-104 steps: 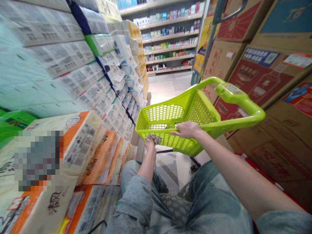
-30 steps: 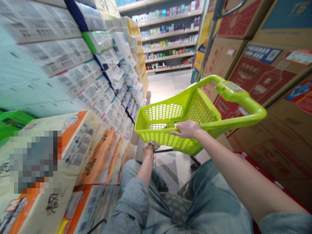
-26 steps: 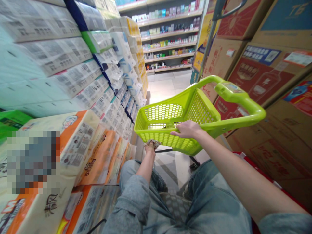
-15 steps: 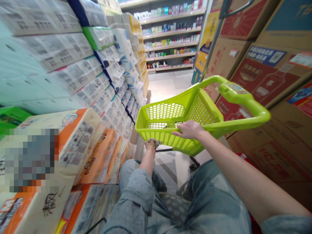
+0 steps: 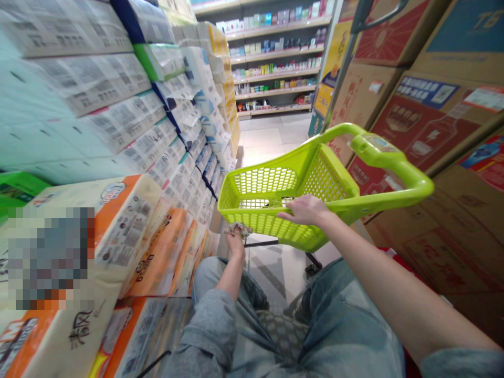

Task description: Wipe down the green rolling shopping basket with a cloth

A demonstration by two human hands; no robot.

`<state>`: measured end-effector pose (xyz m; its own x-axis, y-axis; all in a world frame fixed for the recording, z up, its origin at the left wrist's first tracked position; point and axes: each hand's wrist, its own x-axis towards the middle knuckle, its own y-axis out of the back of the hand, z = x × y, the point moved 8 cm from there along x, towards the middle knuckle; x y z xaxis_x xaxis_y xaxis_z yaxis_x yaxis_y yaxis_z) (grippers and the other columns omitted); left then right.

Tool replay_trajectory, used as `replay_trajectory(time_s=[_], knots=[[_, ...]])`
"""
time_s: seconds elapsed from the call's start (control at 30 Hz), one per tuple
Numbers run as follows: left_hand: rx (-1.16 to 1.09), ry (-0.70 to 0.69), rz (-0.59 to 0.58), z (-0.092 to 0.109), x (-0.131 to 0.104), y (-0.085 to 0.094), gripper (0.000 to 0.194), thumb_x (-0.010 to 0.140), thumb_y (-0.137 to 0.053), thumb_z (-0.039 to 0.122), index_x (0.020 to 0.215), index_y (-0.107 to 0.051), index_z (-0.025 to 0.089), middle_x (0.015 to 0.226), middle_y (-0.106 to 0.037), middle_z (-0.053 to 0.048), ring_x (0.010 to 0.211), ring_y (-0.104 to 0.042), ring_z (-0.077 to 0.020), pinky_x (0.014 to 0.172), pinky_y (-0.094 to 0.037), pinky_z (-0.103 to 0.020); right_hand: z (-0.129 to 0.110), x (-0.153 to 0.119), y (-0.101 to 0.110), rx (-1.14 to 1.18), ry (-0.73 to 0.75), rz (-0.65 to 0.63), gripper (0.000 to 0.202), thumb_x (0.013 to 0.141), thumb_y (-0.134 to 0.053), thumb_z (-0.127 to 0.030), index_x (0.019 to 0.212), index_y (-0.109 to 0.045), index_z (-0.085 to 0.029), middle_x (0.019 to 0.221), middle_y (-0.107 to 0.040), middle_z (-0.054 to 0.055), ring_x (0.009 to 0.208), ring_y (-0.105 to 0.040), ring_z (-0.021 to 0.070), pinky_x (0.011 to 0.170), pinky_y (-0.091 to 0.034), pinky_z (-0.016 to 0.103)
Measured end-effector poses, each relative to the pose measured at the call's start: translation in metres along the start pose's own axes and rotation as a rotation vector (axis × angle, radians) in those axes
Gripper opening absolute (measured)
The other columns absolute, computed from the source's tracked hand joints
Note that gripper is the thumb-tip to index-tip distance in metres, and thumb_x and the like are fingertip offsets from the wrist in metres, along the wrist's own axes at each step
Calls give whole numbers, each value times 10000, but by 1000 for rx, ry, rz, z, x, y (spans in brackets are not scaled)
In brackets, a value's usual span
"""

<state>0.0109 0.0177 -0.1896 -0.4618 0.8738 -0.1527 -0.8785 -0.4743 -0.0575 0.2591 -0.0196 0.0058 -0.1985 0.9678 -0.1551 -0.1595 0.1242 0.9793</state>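
A bright green plastic shopping cart (image 5: 260, 218) stands in front of me, its handle (image 5: 411, 176) toward the right. My right hand (image 5: 305, 209) is closed over the near rim of its basket, thumb outside and fingers over the edge. Low at the basket's front left corner, my left hand (image 5: 235, 241) grips a crumpled, patterned cloth (image 5: 238, 229). The cloth is close to the basket's outer side; whether it touches is unclear. A dark bar (image 5: 262, 243) of the cart's lower frame runs just right of that hand.
Tissue packs (image 5: 129, 136) are stacked along the left, with orange-and-cream packs (image 5: 122, 236) close by my left arm. Cardboard boxes (image 5: 425, 121) are piled on the right. Shelves of small goods (image 5: 275, 68) stand beyond the tiled floor (image 5: 263, 139).
My left hand has moved slightly left and down with the cloth, away from the basket's lower side. The cart has shifted very slightly left. My right hand stays on the rim.
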Motion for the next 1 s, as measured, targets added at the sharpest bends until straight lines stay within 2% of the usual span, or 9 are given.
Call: replay_trajectory(time_s=[0.23, 0.33, 0.47, 0.7, 0.87, 1.0], knots=[[-60, 87, -46, 14, 0, -7, 212, 757, -588, 351, 747, -544, 143, 735, -617, -38, 642, -617, -149, 620, -507, -299, 0, 1, -2, -4, -4, -7, 734, 857, -203, -683, 939, -689, -140, 906, -700, 166, 857, -665, 268, 723, -465, 322], [-60, 78, -8, 17, -2, -5, 243, 747, -597, 378, 760, -534, 145, 739, -617, -35, 649, -617, -143, 618, -511, -293, 0, 0, -1, -7, 8, 0, 730, 859, -207, -678, 937, -690, -135, 900, -701, 168, 854, -666, 265, 723, -464, 318], [-74, 69, -12, 27, -2, -11, 215, 731, -608, 336, 787, -543, 139, 735, -621, -31, 634, -609, -130, 590, -502, -263, 0, 0, -2, -10, 11, 3, 733, 857, -204, -679, 932, -690, -135, 894, -700, 169, 841, -666, 273, 708, -464, 326], [-42, 195, 5, 34, 5, -26, 154, 729, -614, 294, 745, -538, 160, 634, -598, 6, 588, -603, -125, 585, -480, -255, 1, 1, -1, 2, -13, 13, 702, 859, -232, -670, 934, -693, -146, 888, -702, 161, 851, -663, 269, 720, -463, 321], [-10, 79, 6, 41, 13, -26, 163, 718, -624, 287, 669, -546, 152, 602, -594, 4, 576, -587, -127, 580, -466, -252, 1, 0, 2, -5, -25, 43, 683, 866, -234, -659, 963, -679, -151, 928, -699, 153, 874, -658, 268, 739, -465, 325], [-17, 30, 4, 29, 13, -17, 200, 687, -667, 317, 664, -569, 144, 601, -602, -3, 617, -606, -135, 608, -480, -248, 1, 1, 1, -1, -10, 55, 676, 876, -229, -644, 971, -674, -144, 918, -698, 153, 880, -656, 270, 747, -465, 331]])
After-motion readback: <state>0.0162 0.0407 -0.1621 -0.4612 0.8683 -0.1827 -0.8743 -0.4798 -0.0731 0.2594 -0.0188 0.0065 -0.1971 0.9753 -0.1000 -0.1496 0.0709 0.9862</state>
